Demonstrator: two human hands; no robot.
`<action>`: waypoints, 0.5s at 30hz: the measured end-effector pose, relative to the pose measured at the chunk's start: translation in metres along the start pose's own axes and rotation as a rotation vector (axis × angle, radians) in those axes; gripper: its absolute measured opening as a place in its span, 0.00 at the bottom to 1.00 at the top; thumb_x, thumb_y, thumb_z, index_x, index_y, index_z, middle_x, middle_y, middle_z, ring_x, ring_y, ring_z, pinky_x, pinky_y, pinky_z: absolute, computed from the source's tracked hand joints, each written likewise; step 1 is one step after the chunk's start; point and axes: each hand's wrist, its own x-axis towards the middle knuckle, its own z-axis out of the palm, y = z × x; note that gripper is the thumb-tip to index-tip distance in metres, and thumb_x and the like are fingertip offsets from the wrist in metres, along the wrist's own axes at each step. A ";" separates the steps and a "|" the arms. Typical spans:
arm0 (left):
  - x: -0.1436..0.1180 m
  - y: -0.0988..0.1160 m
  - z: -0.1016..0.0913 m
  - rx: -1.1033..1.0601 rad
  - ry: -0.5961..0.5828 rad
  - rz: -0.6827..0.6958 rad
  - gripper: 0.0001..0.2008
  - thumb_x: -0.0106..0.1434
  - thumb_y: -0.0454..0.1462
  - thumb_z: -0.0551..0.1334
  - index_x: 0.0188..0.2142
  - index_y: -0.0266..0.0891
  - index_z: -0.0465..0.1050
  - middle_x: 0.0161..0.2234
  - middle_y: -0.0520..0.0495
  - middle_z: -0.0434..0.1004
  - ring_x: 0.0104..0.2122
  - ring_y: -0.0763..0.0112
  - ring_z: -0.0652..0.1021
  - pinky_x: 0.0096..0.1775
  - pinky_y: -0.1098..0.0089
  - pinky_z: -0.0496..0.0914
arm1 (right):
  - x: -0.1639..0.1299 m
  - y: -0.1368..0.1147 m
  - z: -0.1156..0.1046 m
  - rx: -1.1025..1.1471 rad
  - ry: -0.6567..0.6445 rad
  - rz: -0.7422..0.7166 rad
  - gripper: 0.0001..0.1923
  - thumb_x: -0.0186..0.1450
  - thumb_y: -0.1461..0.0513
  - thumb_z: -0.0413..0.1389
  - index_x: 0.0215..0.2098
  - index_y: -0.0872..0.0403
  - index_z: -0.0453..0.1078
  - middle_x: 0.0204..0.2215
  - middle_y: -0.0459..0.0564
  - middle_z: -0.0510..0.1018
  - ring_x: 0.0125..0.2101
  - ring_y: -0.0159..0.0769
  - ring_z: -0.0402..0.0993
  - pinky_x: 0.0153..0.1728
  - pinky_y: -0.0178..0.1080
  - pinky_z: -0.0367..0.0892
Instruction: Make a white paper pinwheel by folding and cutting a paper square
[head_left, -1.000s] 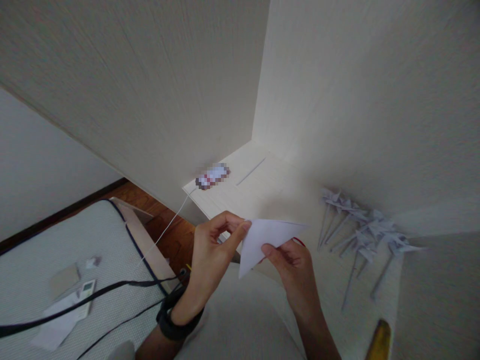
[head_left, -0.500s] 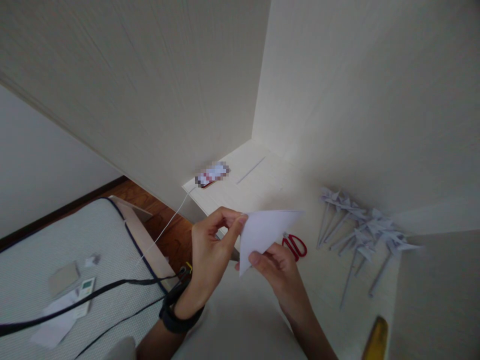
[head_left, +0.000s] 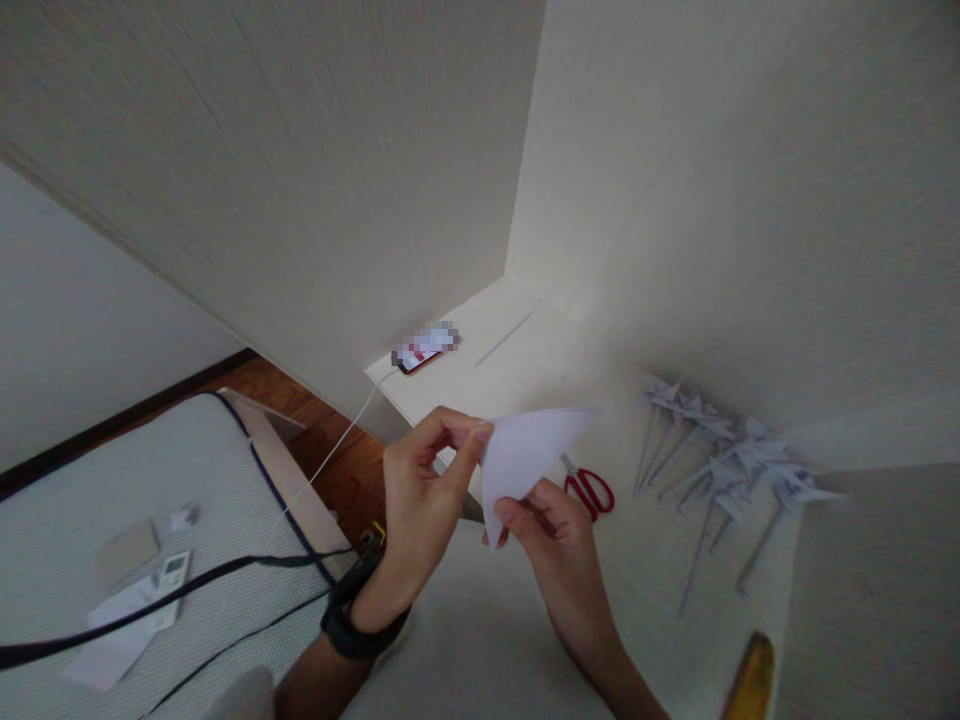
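Note:
A white sheet of paper [head_left: 529,450], folded into a triangle, is held up over the near side of the white tabletop [head_left: 517,380]. My left hand [head_left: 424,490], with a dark band on its wrist, pinches the upper left corner between thumb and forefinger. Lower down, my right hand [head_left: 551,530] grips the paper's bottom edge, thumb on the front and fingers behind it. Just beyond the right hand lie red-handled scissors [head_left: 590,492], their blades partly hidden by the paper and hand.
Several paper pinwheels [head_left: 720,450] on sticks lie at the right. A phone [head_left: 425,350] with a white cable and a thin white stick [head_left: 502,340] lie farther back. Tall panels enclose the tabletop. At lower left, a mattress [head_left: 225,480] bears a remote [head_left: 173,588] and paper scraps.
The paper's right tip has lifted slightly, and its lower corner has shifted a little right and bends more. Both hands keep their hold, the right hand slightly higher.

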 end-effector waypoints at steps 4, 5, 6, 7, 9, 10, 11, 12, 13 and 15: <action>0.000 -0.002 0.001 0.054 0.029 0.087 0.06 0.63 0.34 0.63 0.28 0.39 0.73 0.23 0.55 0.74 0.24 0.75 0.74 0.28 0.76 0.66 | -0.002 0.000 0.002 0.036 -0.090 0.039 0.06 0.60 0.59 0.60 0.29 0.54 0.74 0.22 0.45 0.78 0.25 0.34 0.75 0.30 0.34 0.68; 0.000 -0.003 0.001 0.067 0.034 0.107 0.06 0.64 0.33 0.62 0.29 0.39 0.73 0.23 0.56 0.74 0.24 0.76 0.73 0.28 0.76 0.66 | -0.003 0.000 0.002 0.027 -0.113 0.052 0.07 0.60 0.59 0.60 0.28 0.54 0.74 0.22 0.46 0.78 0.26 0.34 0.75 0.32 0.34 0.68; 0.000 -0.004 0.002 0.082 0.035 0.127 0.06 0.64 0.33 0.62 0.29 0.40 0.72 0.23 0.56 0.73 0.23 0.76 0.73 0.27 0.76 0.66 | -0.003 0.001 0.002 0.012 -0.131 0.061 0.08 0.61 0.58 0.59 0.28 0.54 0.73 0.22 0.46 0.78 0.26 0.34 0.75 0.32 0.34 0.68; 0.000 -0.005 0.002 0.096 0.033 0.146 0.06 0.65 0.33 0.61 0.30 0.40 0.72 0.23 0.56 0.73 0.23 0.77 0.73 0.26 0.76 0.65 | -0.004 0.001 0.002 -0.007 -0.141 0.064 0.10 0.62 0.57 0.58 0.26 0.54 0.72 0.21 0.46 0.77 0.25 0.34 0.74 0.31 0.34 0.67; 0.000 -0.007 0.002 0.124 0.031 0.173 0.06 0.65 0.33 0.61 0.31 0.40 0.71 0.23 0.57 0.72 0.23 0.77 0.72 0.26 0.76 0.65 | -0.005 0.003 0.002 -0.040 -0.148 0.048 0.14 0.64 0.56 0.56 0.23 0.54 0.71 0.19 0.46 0.75 0.23 0.33 0.72 0.30 0.34 0.66; -0.001 -0.007 0.002 0.134 0.036 0.183 0.05 0.65 0.33 0.61 0.31 0.40 0.71 0.23 0.57 0.72 0.23 0.77 0.72 0.26 0.77 0.65 | -0.005 0.004 0.002 -0.055 -0.147 0.036 0.15 0.64 0.55 0.55 0.22 0.54 0.70 0.18 0.45 0.74 0.22 0.33 0.71 0.28 0.34 0.65; -0.001 -0.008 0.002 0.141 0.044 0.192 0.05 0.65 0.33 0.60 0.31 0.40 0.70 0.24 0.56 0.72 0.23 0.77 0.72 0.26 0.77 0.64 | -0.005 0.005 0.002 -0.073 -0.144 0.024 0.16 0.65 0.55 0.55 0.22 0.54 0.69 0.17 0.45 0.72 0.21 0.32 0.70 0.27 0.34 0.64; -0.001 -0.009 0.002 0.145 0.050 0.199 0.05 0.66 0.33 0.60 0.31 0.40 0.70 0.24 0.56 0.72 0.23 0.77 0.72 0.26 0.76 0.64 | -0.006 0.006 0.002 -0.094 -0.139 0.014 0.17 0.65 0.55 0.54 0.21 0.54 0.68 0.17 0.44 0.71 0.20 0.31 0.68 0.26 0.33 0.63; -0.001 -0.009 0.002 0.146 0.059 0.206 0.05 0.66 0.33 0.60 0.32 0.40 0.69 0.25 0.56 0.72 0.24 0.77 0.72 0.26 0.76 0.65 | -0.006 0.007 0.003 -0.119 -0.132 0.007 0.17 0.65 0.54 0.54 0.21 0.54 0.67 0.16 0.43 0.70 0.19 0.30 0.67 0.24 0.33 0.61; -0.001 -0.010 0.002 0.143 0.069 0.216 0.05 0.66 0.33 0.59 0.32 0.40 0.69 0.25 0.56 0.72 0.25 0.77 0.72 0.27 0.76 0.65 | -0.006 0.009 0.004 -0.176 -0.112 -0.001 0.19 0.65 0.54 0.52 0.19 0.53 0.64 0.15 0.42 0.66 0.17 0.29 0.63 0.21 0.32 0.57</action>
